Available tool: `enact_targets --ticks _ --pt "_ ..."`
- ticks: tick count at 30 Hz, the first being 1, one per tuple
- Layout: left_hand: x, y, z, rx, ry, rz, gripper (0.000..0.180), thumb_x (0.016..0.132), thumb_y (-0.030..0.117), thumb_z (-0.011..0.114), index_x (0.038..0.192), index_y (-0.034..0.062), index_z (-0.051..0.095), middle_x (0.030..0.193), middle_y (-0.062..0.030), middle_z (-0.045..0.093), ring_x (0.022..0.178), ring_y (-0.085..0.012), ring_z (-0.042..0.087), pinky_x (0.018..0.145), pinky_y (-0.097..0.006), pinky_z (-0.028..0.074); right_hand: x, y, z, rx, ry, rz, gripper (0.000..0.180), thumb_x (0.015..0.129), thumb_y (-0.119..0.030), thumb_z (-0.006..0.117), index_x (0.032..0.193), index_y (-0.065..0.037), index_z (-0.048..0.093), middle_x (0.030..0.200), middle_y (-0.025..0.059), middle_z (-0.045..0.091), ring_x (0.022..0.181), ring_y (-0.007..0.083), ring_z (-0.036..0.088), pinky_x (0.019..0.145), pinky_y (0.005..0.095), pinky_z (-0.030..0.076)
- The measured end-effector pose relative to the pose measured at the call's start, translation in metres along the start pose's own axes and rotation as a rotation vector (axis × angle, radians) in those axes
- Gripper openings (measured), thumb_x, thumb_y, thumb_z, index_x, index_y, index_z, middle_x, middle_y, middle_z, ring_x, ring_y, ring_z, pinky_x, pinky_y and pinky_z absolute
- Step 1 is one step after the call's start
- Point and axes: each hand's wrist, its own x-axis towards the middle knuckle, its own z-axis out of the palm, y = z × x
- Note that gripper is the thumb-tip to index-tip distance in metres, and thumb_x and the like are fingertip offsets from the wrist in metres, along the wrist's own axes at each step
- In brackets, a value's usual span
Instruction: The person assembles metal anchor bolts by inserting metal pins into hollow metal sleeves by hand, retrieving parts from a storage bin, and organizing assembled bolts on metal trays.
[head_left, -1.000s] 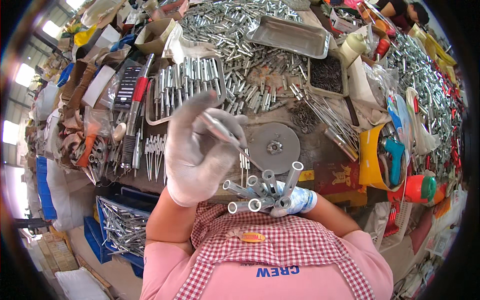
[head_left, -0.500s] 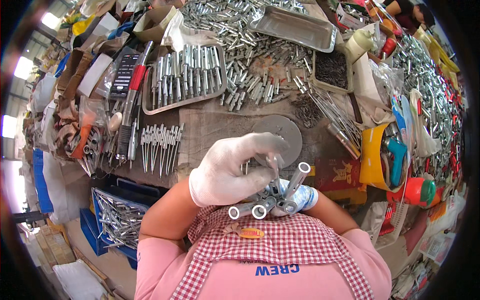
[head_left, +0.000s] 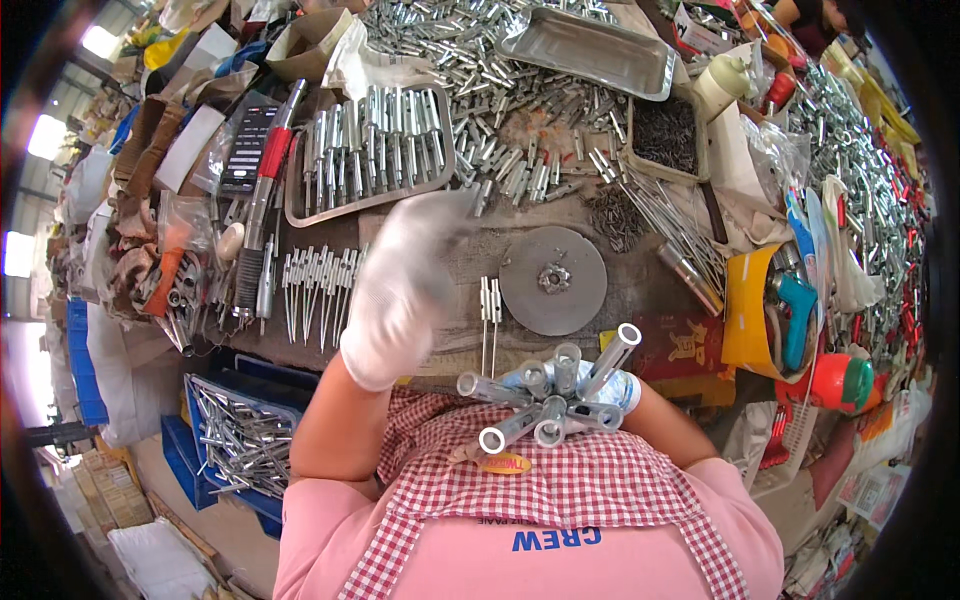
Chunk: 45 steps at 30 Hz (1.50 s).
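Observation:
My left hand (head_left: 392, 300), in a white glove, is over the mat to the left of a grey round disc (head_left: 530, 300). Its fingers are smeared by motion, reaching toward a metal tray (head_left: 370, 204) of upright-laid silver tubes. Close to my apron, my right hand (head_left: 628, 390), in a white and blue glove, grips several silver metal tubes (head_left: 611, 357). They fan outward with open ends showing and hide most of its fingers. Two thin rods with silver sleeves (head_left: 490, 300) lie between the left hand and the disc.
A row of thin rods (head_left: 318, 282) lies left of my left hand. Loose metal parts (head_left: 510, 170) pile up at the back, near an empty steel tray (head_left: 590, 55). A box of dark pins (head_left: 662, 135) and a yellow holder (head_left: 748, 310) stand right. A blue crate (head_left: 290, 398) sits lower left.
My left hand has moved away from the tubes, leftward and up toward the tray. That uncovers the disc and two rods. The tube bundle in my right hand now shows more fully spread.

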Motion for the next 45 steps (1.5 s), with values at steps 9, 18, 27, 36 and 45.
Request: enact_targets --ticks 9,18,27,36,45 --pt "-0.021 -0.052 0.036 0.752 -0.165 -0.609 0.033 0.071 0.022 0.065 0.094 0.0004 0.056 0.076 -0.0159 0.064 0.075 -0.0325 0.063 0.073 -0.039 0.050 0.000 0.005 -0.004 -0.037 0.040 0.079 0.065 0.072 -0.033 0.074 0.123 0.000 0.049 0.108 0.0097 0.057 0.091 0.0158 0.052 0.081 0.0311 0.044" --pt "-0.001 -0.046 0.039 0.934 -0.346 -0.646 0.034 0.070 0.017 0.062 0.099 0.0011 0.055 0.089 -0.0229 0.063 0.089 -0.0370 0.061 0.082 -0.042 0.047 0.002 0.007 -0.010 -0.378 0.047 0.034 0.056 0.073 -0.022 0.071 0.120 0.002 0.050 0.099 0.0085 0.059 0.084 0.0146 0.052 0.075 0.0297 0.046" --pt "0.021 -0.014 -0.005 -0.219 0.136 -0.288 0.059 0.069 0.002 0.055 0.125 -0.0036 0.039 0.081 -0.0059 0.055 0.069 -0.0114 0.052 0.064 -0.025 0.045 0.010 0.000 -0.009 -0.648 0.040 0.053 0.081 0.066 -0.012 0.067 0.139 -0.001 0.031 0.128 0.0156 0.048 0.110 0.0187 0.047 0.097 0.0312 0.036" --pt "0.024 0.040 0.022 -0.461 0.006 0.187 0.067 0.074 0.000 0.064 0.134 0.0050 0.033 0.084 -0.0068 0.055 0.074 -0.0133 0.056 0.069 -0.028 0.048 0.011 0.004 -0.018 -0.719 -0.094 0.124 0.091 0.075 -0.025 0.066 0.145 -0.007 0.012 0.142 0.0186 0.034 0.128 0.0305 0.038 0.105 0.0365 0.028" --pt "0.008 0.021 0.041 -0.269 -0.291 0.025 0.056 0.070 -0.011 0.061 0.123 0.0002 0.044 0.086 -0.0065 0.057 0.084 -0.0152 0.058 0.076 -0.029 0.048 0.016 -0.005 -0.008 -0.636 -0.039 0.070 0.085 0.067 -0.019 0.068 0.141 -0.003 0.028 0.135 0.0171 0.042 0.121 0.0255 0.043 0.104 0.0356 0.031"
